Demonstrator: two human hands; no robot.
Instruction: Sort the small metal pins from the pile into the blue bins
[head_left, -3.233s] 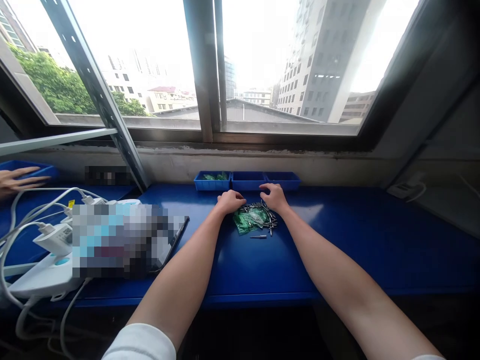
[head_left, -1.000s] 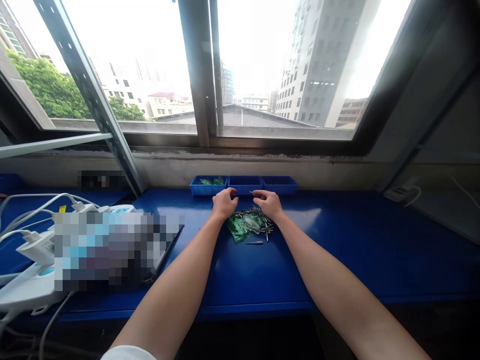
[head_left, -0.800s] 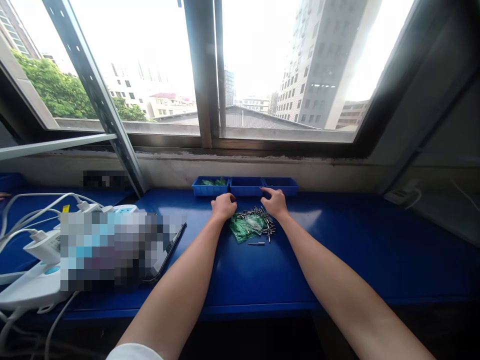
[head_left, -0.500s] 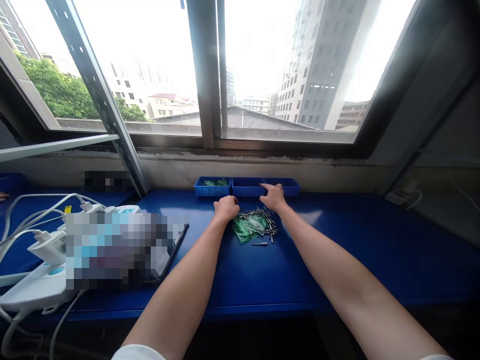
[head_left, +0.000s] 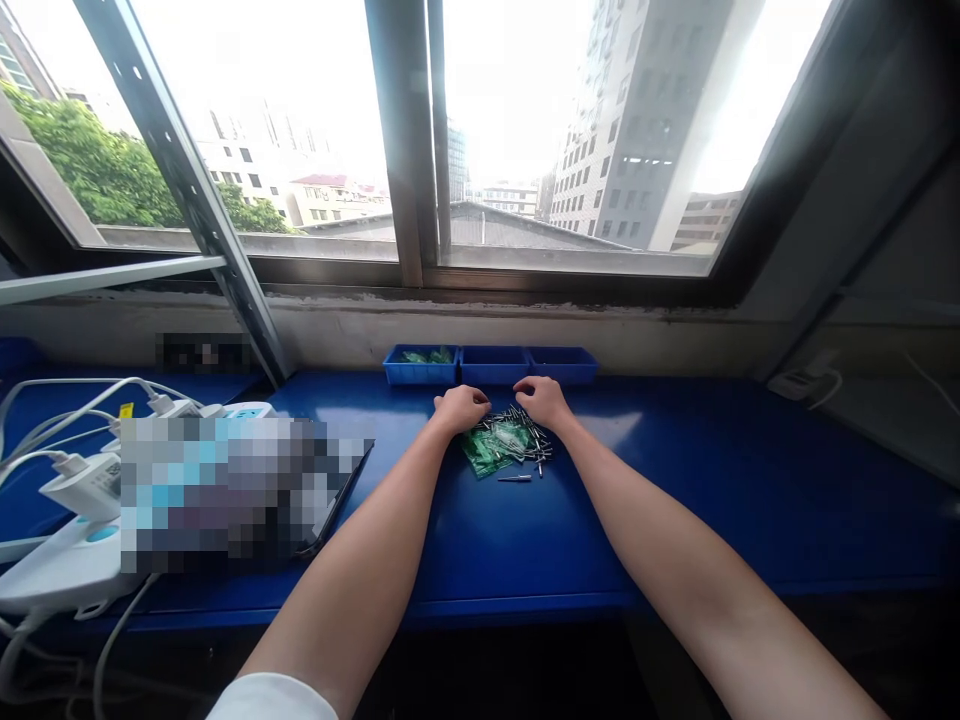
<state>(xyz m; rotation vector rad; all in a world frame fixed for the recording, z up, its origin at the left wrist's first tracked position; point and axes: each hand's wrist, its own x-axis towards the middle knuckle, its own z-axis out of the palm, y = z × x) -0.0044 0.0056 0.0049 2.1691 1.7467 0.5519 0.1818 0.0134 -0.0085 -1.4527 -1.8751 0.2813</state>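
On the blue tabletop lies a pile of thin metal pins (head_left: 534, 436) that look like blind rivets, mixed with green plastic bags (head_left: 486, 452). One loose rivet (head_left: 514, 478) rests in front of the pile. My left hand (head_left: 460, 408) is at the pile's far left edge with its fingers curled in; what they hold, if anything, is hidden. Over the far right side of the pile is my right hand (head_left: 543, 402), thumb and forefinger slightly apart, nothing visible between them.
Behind the pile, a row of blue bins stands by the wall: the left bin (head_left: 421, 372) contains green bags, beside the middle bin (head_left: 495, 372) and right bin (head_left: 562, 370). On the left are a white power strip (head_left: 67, 570), cables and a blurred-out object (head_left: 232, 490).
My right hand has come back from over the bins to the pile. My left hand has shifted slightly right, towards the pile. The view has tilted a little.
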